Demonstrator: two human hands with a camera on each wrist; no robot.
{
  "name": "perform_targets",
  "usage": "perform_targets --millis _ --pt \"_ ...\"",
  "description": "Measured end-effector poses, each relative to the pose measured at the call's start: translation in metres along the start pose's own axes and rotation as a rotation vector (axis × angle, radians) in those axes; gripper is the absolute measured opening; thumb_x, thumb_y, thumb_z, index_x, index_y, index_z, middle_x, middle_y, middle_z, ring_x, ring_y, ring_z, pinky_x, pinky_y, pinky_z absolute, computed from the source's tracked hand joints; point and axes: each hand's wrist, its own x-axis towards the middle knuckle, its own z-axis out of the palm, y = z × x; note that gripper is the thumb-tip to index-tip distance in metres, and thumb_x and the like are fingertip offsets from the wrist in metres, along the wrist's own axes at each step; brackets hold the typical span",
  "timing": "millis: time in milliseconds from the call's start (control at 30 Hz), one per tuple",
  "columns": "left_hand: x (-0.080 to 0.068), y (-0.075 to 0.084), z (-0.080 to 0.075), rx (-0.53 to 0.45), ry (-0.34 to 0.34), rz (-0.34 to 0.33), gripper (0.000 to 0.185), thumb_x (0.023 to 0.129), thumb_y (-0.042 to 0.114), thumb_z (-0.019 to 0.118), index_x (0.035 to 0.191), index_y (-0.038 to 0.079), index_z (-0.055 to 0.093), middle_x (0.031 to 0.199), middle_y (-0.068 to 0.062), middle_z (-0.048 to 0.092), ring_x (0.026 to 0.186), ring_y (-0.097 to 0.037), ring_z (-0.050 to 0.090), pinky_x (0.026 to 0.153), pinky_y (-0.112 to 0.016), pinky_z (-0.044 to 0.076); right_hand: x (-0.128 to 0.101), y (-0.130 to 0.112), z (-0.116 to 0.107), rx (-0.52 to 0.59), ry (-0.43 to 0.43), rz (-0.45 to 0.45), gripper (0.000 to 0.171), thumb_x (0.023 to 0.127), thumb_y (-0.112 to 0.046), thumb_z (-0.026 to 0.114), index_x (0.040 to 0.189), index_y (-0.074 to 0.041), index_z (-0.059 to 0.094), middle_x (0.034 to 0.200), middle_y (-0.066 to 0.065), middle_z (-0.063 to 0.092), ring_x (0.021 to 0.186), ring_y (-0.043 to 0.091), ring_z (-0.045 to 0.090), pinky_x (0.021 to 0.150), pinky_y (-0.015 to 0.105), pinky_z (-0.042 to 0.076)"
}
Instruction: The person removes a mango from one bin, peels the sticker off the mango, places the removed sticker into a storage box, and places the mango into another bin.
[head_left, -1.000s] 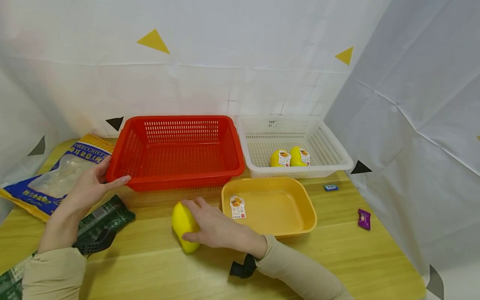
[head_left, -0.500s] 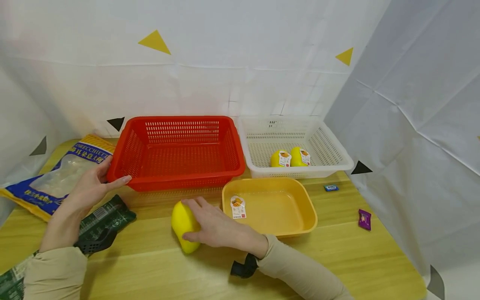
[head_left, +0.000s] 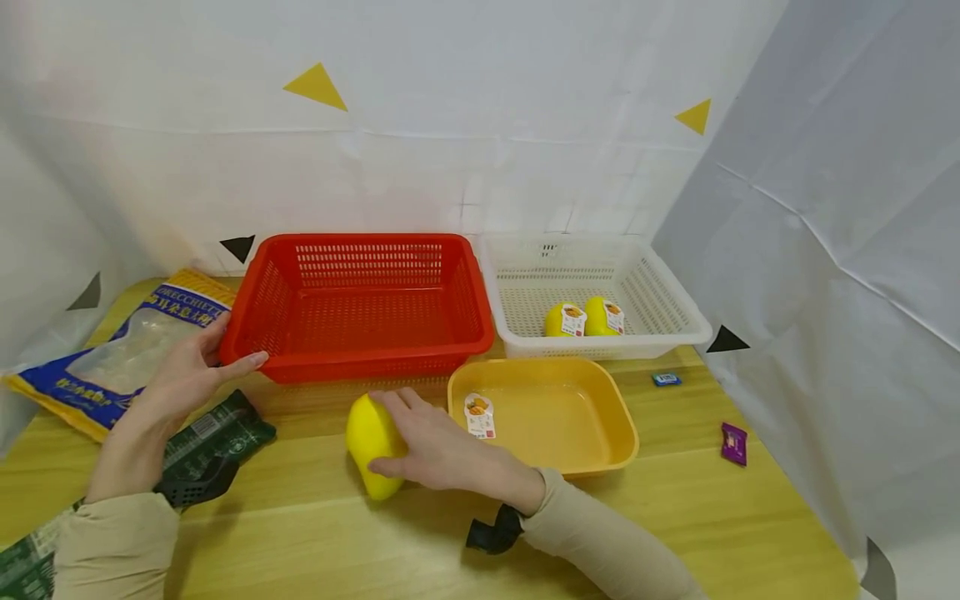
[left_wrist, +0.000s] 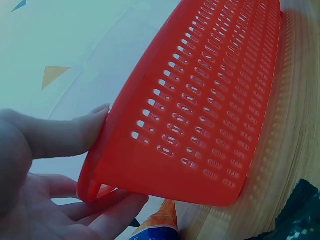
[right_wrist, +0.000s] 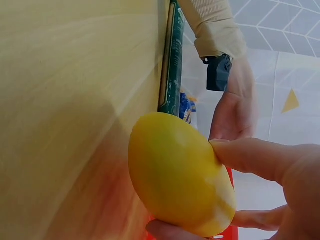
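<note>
My right hand point(head_left: 442, 446) grips a yellow mango point(head_left: 372, 446) over the front middle of the table, left of the yellow tray point(head_left: 555, 467). In the right wrist view, the thumb and fingers lie round the mango point(right_wrist: 175, 170), which is smooth and plain on the side shown. At the red basket point(head_left: 375, 367), my left hand point(head_left: 183, 367) holds the front left corner. The left wrist view has its thumb on top of the basket's rim point(left_wrist: 120, 105) and the other fingers below. No items show inside the red basket.
Two labelled mangoes point(head_left: 583, 318) lie in the white basket point(head_left: 607, 342). A blue and yellow pasta bag point(head_left: 105, 379) and a dark green packet point(head_left: 217, 437) lie at left. Small blue point(head_left: 666, 379) and purple point(head_left: 734, 443) wrapped pieces lie at right.
The mango and my right hand have shifted slightly upward in the head view. My left hand keeps its hold on the red basket's corner. The head view has drifted a little.
</note>
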Motion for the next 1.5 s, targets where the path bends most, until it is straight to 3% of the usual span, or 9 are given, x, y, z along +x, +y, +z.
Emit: perform_targets --millis 300,533,633,733,833,967,1067,1300,1500 --pt "0.002 -0.001 0.001 0.011 -0.003 0.008 0.089 0.099 0.032 0.063 0.162 0.012 0.003 0.154 -0.028 0.036 0.130 -0.040 0.046 0.081 -0.006 0.047 0.000 -0.006 -0.013 -0.052 0.012 -0.024 0.077 0.092 -0.040 0.072 0.153 -0.017 0.031 0.139 0.007 0.049 0.104 0.016 0.059 0.090 0.034 0.051" --pt "0.002 -0.002 0.001 0.009 -0.003 0.021 0.085 0.099 0.028 0.063 0.162 0.011 0.007 0.151 -0.028 0.040 0.108 0.000 0.053 0.082 -0.009 0.049 0.002 -0.009 -0.025 -0.043 0.005 -0.051 0.078 0.092 -0.040 0.071 0.154 -0.017 0.030 0.138 0.005 0.048 0.104 0.015 0.056 0.091 0.033 0.048" --pt "0.002 -0.002 0.001 -0.002 -0.007 0.028 0.085 0.100 0.027 0.063 0.162 0.011 0.007 0.151 -0.028 0.039 0.106 0.005 0.052 0.082 -0.008 0.049 0.004 -0.010 -0.031 -0.018 0.010 -0.061 0.078 0.092 -0.039 0.073 0.153 -0.018 0.030 0.139 0.005 0.047 0.105 0.016 0.056 0.092 0.032 0.050" --pt "0.001 -0.002 0.001 -0.003 -0.007 0.029 0.086 0.099 0.028 0.063 0.162 0.011 0.007 0.151 -0.028 0.040 0.109 0.002 0.053 0.082 -0.008 0.049 0.006 -0.011 -0.036 0.002 0.012 -0.066 0.078 0.091 -0.037 0.074 0.153 -0.018 0.030 0.140 0.005 0.047 0.107 0.017 0.056 0.092 0.031 0.051" --pt "0.001 -0.001 0.001 0.000 -0.004 0.025 0.086 0.099 0.030 0.063 0.162 0.011 0.006 0.152 -0.028 0.039 0.116 -0.012 0.054 0.082 -0.007 0.048 0.010 -0.012 -0.040 0.056 0.001 -0.069 0.078 0.090 -0.035 0.075 0.152 -0.016 0.032 0.138 0.004 0.049 0.108 0.015 0.055 0.091 0.027 0.051" --pt "0.001 -0.001 0.002 0.006 0.002 0.015 0.087 0.099 0.031 0.063 0.162 0.011 0.005 0.154 -0.028 0.037 0.127 -0.035 0.049 0.081 -0.006 0.047 0.015 -0.010 -0.042 0.195 0.003 -0.082 0.077 0.089 -0.031 0.077 0.150 -0.013 0.035 0.134 0.004 0.053 0.109 0.013 0.056 0.086 0.021 0.054" --pt "0.001 -0.001 0.003 0.006 0.004 0.005 0.088 0.099 0.032 0.063 0.162 0.012 0.005 0.154 -0.029 0.036 0.131 -0.044 0.045 0.080 -0.005 0.046 0.019 -0.009 -0.042 0.305 0.016 -0.083 0.077 0.088 -0.027 0.079 0.150 -0.011 0.036 0.138 0.005 0.053 0.112 0.015 0.060 0.085 0.022 0.057" --pt "0.000 0.001 0.005 0.023 0.023 0.005 0.087 0.098 0.032 0.064 0.162 0.011 0.008 0.153 -0.027 0.039 0.129 -0.041 0.047 0.081 -0.006 0.047 0.026 -0.012 -0.046 0.487 0.066 -0.010 0.077 0.085 -0.023 0.081 0.150 -0.018 0.040 0.142 0.004 0.052 0.111 0.015 0.065 0.084 0.021 0.057" --pt "0.001 0.000 0.005 0.010 0.016 0.002 0.087 0.099 0.030 0.063 0.162 0.011 0.006 0.153 -0.029 0.037 0.131 -0.045 0.046 0.080 -0.005 0.047 0.033 -0.015 -0.048 0.661 0.146 0.128 0.073 0.081 -0.024 0.085 0.145 -0.029 0.050 0.135 0.002 0.057 0.104 0.016 0.066 0.080 0.029 0.059"
